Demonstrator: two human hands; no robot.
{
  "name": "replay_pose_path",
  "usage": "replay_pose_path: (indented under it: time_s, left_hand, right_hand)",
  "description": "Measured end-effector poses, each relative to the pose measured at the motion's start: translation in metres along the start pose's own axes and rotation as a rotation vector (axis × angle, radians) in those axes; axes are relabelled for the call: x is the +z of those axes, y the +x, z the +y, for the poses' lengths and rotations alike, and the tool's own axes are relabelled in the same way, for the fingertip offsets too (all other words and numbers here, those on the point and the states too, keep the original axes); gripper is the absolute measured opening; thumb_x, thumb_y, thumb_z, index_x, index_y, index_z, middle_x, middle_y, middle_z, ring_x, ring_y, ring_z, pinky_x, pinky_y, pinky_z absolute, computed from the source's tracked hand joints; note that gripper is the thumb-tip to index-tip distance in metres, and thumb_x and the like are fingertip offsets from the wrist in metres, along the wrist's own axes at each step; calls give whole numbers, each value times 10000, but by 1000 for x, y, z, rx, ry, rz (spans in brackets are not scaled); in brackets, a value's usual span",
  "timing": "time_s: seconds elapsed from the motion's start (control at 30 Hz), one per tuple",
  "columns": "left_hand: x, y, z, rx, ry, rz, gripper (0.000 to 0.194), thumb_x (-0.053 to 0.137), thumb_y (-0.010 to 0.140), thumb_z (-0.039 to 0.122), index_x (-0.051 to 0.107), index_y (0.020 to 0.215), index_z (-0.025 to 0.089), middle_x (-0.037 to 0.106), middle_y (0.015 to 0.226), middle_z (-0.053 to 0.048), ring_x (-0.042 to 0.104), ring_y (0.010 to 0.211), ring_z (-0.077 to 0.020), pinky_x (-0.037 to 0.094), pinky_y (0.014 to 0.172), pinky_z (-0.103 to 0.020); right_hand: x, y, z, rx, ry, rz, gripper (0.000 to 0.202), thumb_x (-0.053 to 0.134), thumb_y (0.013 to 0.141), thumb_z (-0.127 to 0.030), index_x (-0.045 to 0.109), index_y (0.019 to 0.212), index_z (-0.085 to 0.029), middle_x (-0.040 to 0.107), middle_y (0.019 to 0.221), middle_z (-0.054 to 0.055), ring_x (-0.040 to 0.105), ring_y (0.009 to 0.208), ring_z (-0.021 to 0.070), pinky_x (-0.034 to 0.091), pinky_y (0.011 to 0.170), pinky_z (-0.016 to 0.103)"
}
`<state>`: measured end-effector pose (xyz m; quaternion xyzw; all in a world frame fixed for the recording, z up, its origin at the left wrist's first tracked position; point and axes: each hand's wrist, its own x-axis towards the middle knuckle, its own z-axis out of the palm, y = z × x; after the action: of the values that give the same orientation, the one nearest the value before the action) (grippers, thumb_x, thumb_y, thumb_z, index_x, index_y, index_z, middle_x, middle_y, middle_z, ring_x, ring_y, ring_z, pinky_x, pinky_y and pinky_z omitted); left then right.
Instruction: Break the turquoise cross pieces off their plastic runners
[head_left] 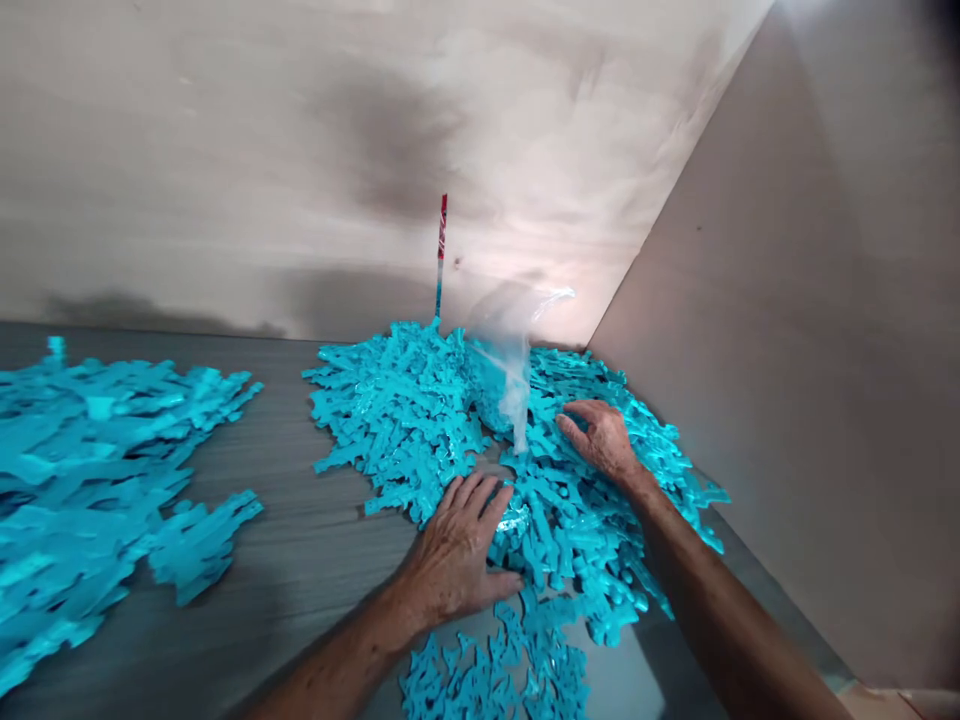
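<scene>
My left hand (466, 555) lies palm down with fingers stretched out, against the near edge of a heap of turquoise flat, irregular pieces (397, 410). To its right, my right hand (598, 437) rests over the right-hand part of the heap (585, 520), its fingers bent and thumb out; whether a piece is under the fingertips is hidden. Between the hands and a little beyond them, a clear plastic bag (514, 375) stands crumpled among the pieces. Below my left hand, a patch of smaller turquoise pieces (499, 665) is spread near the bottom edge.
Another large turquoise heap (82, 470) lies at the left on the grey surface (285, 540). A thin red and blue stick (441, 255) stands upright behind the middle heap. A pale wall (225, 150) closes the back, and a side panel (787, 350) the right.
</scene>
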<state>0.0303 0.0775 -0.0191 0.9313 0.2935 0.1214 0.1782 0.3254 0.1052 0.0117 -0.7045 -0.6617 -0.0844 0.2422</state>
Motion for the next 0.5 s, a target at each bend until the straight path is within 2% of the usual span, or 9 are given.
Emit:
replay_pose_path:
  time_s: [0.1, 0.2, 0.3, 0.37, 0.43, 0.5]
  left_hand:
    - [-1, 0, 1, -4, -18, -5, 1014, 774, 640, 543, 377, 1491, 158, 380, 1551, -176, 283, 1442, -410, 211, 1177, -617]
    - [-1, 0, 0, -6, -25, -8, 1027, 778, 629, 550, 373, 1494, 173, 374, 1556, -167, 281, 1442, -409, 208, 1178, -619]
    - [1, -1, -1, -11, -27, -12, 1045, 792, 610, 533, 368, 1498, 180, 370, 1561, -163, 274, 1446, -408, 201, 1182, -617]
    - [1, -1, -2, -13, -32, -19, 1048, 792, 609, 531, 366, 1500, 180, 370, 1561, -162, 273, 1447, -408, 194, 1185, -614]
    - [0, -1, -2, -14, -40, -28, 1046, 782, 616, 553, 363, 1501, 183, 373, 1560, -160, 275, 1447, -405, 186, 1188, -610]
    - [-2, -2, -1, -20, -43, -32, 1049, 776, 618, 567, 360, 1501, 185, 373, 1560, -158, 275, 1448, -400, 179, 1192, -603]
  right_hand:
    - [1, 15, -15, 5, 5, -48, 447, 647, 810, -421, 669, 1196, -195, 629, 1310, 129, 480, 1282, 353, 317, 1079, 536]
    - [3, 37, -36, -3, 32, -126, 772, 783, 647, -369, 546, 1355, -172, 509, 1449, 165, 340, 1393, 407, 239, 1115, 585]
    - [11, 64, -60, 38, 89, -156, 897, 801, 637, -367, 435, 1439, -199, 515, 1439, 162, 359, 1381, 406, 266, 1099, 569]
    - [19, 81, -73, 86, 144, -148, 867, 812, 635, -374, 461, 1411, -218, 574, 1367, 147, 445, 1304, 395, 334, 1055, 536]
    - [29, 97, -81, 144, 215, -138, 764, 823, 633, -391, 551, 1319, -191, 636, 1258, 142, 512, 1218, 392, 400, 997, 510]
    - [39, 110, -85, 184, 314, -156, 520, 799, 698, -370, 656, 1163, -186, 688, 1130, 91, 600, 1094, 333, 466, 940, 443]
